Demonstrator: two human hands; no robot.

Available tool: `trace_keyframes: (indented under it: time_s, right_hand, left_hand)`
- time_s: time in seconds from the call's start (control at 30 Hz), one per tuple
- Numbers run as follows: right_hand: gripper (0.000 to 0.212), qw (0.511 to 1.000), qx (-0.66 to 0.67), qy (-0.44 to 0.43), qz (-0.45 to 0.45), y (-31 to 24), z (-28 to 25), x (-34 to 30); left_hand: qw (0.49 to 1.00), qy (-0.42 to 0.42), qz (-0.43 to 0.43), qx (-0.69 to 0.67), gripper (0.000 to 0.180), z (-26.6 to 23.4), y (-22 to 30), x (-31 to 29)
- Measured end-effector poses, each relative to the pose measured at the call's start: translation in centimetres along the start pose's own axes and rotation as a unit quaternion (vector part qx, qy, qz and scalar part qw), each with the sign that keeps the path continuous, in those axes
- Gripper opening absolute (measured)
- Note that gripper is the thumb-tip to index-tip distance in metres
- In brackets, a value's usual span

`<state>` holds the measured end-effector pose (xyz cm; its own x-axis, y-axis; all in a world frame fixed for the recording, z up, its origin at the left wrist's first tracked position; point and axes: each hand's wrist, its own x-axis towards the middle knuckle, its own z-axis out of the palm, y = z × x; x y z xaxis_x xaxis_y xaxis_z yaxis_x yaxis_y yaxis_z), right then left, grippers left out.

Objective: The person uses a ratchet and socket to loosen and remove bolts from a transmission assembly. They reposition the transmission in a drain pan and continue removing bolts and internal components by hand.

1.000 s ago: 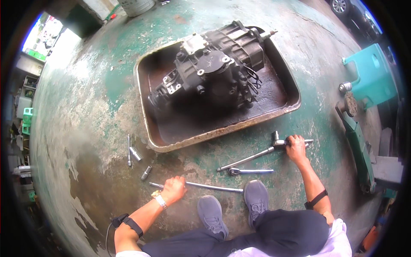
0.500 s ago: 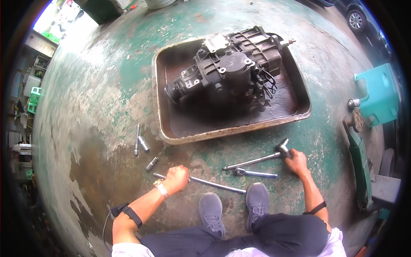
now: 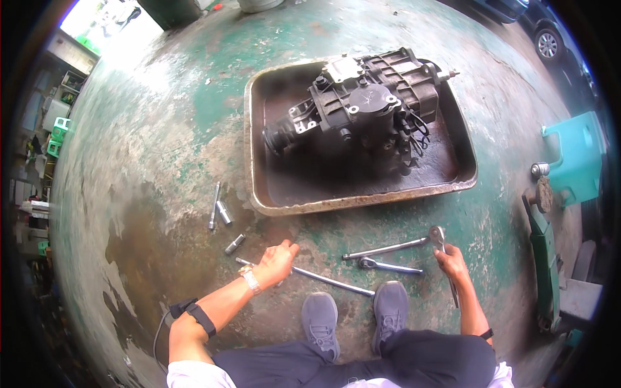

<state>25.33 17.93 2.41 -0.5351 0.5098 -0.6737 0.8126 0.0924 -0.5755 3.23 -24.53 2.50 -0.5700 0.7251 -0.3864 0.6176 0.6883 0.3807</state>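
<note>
My right hand (image 3: 451, 264) is closed round the handle of a ratchet wrench (image 3: 437, 237), its round head pointing away from me. My left hand (image 3: 277, 260) has its fingers curled together above a long metal bar (image 3: 330, 280) on the floor; whatever may lie inside the fingers is hidden. Between my hands lie a straight steel bar (image 3: 386, 249) and a second ratchet wrench (image 3: 392, 266). Beyond my left hand are a short socket (image 3: 235, 244), a longer socket (image 3: 224, 213) and a thin extension bar (image 3: 214, 205).
A dark, greasy gearbox-like housing (image 3: 372, 107) sits in a rusty metal tray (image 3: 362, 202) ahead. At the right stand a turquoise stool (image 3: 576, 158) and a green floor jack (image 3: 544, 271). My grey shoes (image 3: 319, 323) are close to the long bar. A car wheel (image 3: 548, 44) shows far right.
My right hand has drawn the ratchet wrench back toward me and turned it, off the straight bar's end. The left hand's fingers have loosened and shifted slightly right.
</note>
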Motion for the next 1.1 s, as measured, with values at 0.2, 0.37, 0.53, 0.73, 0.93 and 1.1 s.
trace_keyframes:
  time_s: [0.2, 0.37, 0.53, 0.73, 0.93, 1.1]
  right_hand:
    - [0.018, 0.978, 0.084, -0.053, -0.186, -9.3, -2.5, -5.2]
    - [0.02, 0.929, 0.175, -0.165, -0.281, -14.1, -3.9, -7.3]
    - [0.014, 0.943, -0.082, 0.041, -0.32, -12.2, -0.7, -5.4]
    - [0.021, 0.926, -0.129, 0.081, -0.346, -12.0, -0.4, -3.5]
    - [0.024, 0.928, -0.164, 0.077, -0.325, -14.2, -1.2, -1.4]
    - [0.023, 0.923, -0.189, 0.068, -0.328, -16.0, -3.6, 0.5]
  left_hand:
    - [0.994, -0.016, 0.079, -0.075, 0.018, -2.3, 3.5, 2.3]
    - [0.969, 0.108, 0.136, -0.176, 0.021, -5.7, 7.6, 6.2]
    - [0.9, 0.072, 0.002, -0.43, 0.039, -7.9, 11.0, 11.0]
    - [0.796, -0.05, -0.053, -0.602, 0.056, -8.2, 13.7, 15.5]
    - [0.836, -0.042, 0.0, -0.546, 0.038, -8.4, 15.7, 18.8]
    - [0.752, -0.042, -0.074, -0.654, 0.023, -8.5, 17.3, 21.8]
